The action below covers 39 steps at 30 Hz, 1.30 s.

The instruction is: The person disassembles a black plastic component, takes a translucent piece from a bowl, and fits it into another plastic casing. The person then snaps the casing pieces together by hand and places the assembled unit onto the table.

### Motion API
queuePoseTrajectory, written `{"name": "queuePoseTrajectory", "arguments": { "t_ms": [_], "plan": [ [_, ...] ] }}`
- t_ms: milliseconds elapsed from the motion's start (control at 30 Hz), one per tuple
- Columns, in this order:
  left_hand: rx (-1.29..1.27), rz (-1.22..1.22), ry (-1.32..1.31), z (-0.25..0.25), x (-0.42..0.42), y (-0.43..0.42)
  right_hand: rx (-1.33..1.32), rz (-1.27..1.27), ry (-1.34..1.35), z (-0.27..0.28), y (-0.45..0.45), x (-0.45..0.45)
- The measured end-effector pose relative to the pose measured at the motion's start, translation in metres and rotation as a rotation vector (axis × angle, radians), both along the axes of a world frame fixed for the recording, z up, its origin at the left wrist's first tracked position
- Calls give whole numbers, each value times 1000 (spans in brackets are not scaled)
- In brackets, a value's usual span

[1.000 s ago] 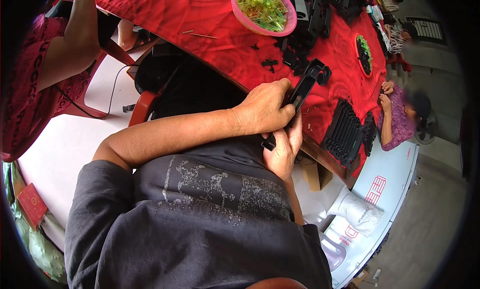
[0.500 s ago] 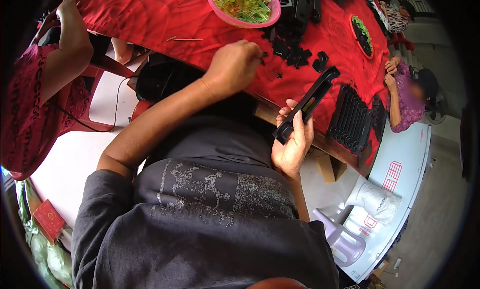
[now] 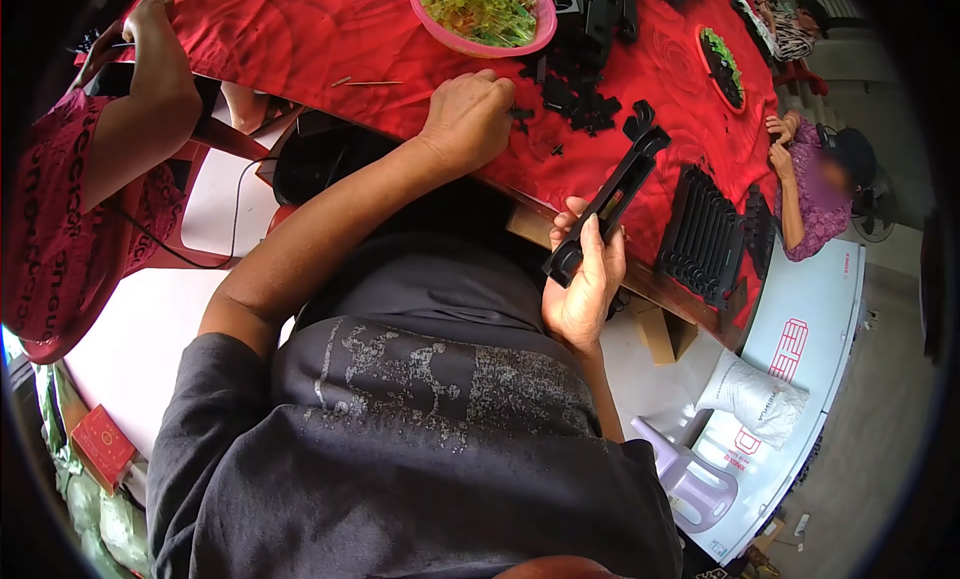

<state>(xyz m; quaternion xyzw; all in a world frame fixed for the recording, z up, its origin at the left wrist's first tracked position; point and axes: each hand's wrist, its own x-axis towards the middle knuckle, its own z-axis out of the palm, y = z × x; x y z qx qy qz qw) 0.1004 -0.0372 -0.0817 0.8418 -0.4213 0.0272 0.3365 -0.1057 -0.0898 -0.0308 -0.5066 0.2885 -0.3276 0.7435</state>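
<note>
In my right hand (image 3: 585, 279) is a long, narrow black plastic housing (image 3: 610, 204) with a hollowed channel and a small yellowish piece showing in it. My fingers are closed around its lower end, and it tilts up to the right. My left hand (image 3: 468, 121) is closed, knuckles up, over the red cloth near the table edge. Its fingertips are turned away, so what they pinch is hidden. A small black piece (image 3: 521, 115) shows right beside them; whether they touch it I cannot tell. Loose black parts (image 3: 580, 107) lie in a heap to the right.
A pink bowl (image 3: 425, 29) of yellow-green clear pieces stands on the red cloth (image 3: 300, 39). Similar black housings (image 3: 700, 234) lie in a row at right. A red-rimmed dish (image 3: 703, 64) holds green and black bits. One person sits at left, another at far right.
My left hand has shifted slightly up and left, still closed. The right hand keeps its hold on the black housing with hardly any movement. The whole view has shifted a little.
</note>
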Motion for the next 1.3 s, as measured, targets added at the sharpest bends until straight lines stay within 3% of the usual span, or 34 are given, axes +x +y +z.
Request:
{"name": "queuePoseTrajectory", "arguments": {
  "t_ms": [300,400,500,600,800,1033,1300],
  "plan": [
    [-61,-2,-66,-11,4,-5,14,35,7,-7,-5,-4],
    [-145,-4,56,-6,3,-3,21,22,11,-7,-4,-4],
    [-127,-156,111,2,-2,3,25,24,12,-7,-4,-4],
    [47,-305,149,4,-3,7,35,9,17,-5,-2,-1],
    [-11,-78,4,3,11,-2,43,-3,4,-4,0,-2],
    [-10,-395,116,7,-34,-9,29,10,16,-6,-3,-3],
    [-38,29,-88,0,-2,-12,30,20,-8,-9,-5,-4]
  ]
}}
